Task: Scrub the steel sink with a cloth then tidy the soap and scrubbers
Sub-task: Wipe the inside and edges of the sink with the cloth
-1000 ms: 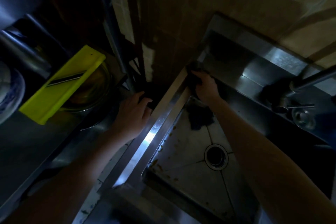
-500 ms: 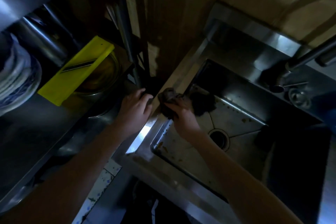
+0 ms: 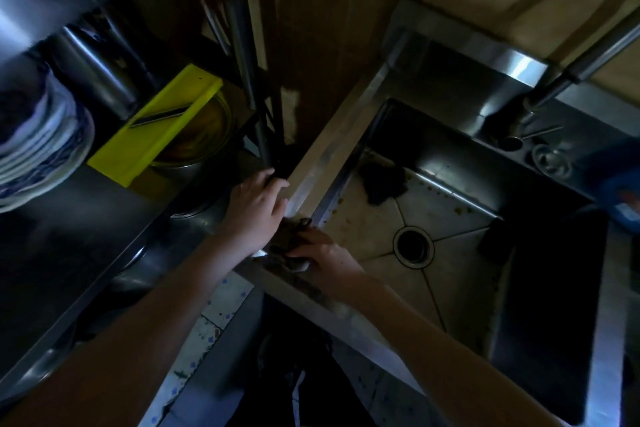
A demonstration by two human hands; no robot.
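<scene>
The steel sink (image 3: 313,166) fills the middle and right of the dim head view, its basin floor speckled with brown bits around the drain (image 3: 412,245). My right hand (image 3: 320,253) grips a dark cloth (image 3: 282,248) and presses it onto the sink's near left corner rim. My left hand (image 3: 254,210) rests flat on the counter edge beside that rim, fingers straight. A dark scrubber (image 3: 381,180) lies in the basin's far left corner. A dark block (image 3: 493,243) sits at the basin's right side.
A tap (image 3: 540,97) rises at the back right over the sink deck, with a small round fitting (image 3: 550,160) and a blue object (image 3: 620,191) beside it. Left of the sink, a yellow board (image 3: 152,128) with a knife lies over a metal bowl (image 3: 197,135); stacked plates (image 3: 38,146) stand far left.
My right hand has slid the cloth along the left rim from the far corner toward the near corner. My left hand stayed on the counter edge.
</scene>
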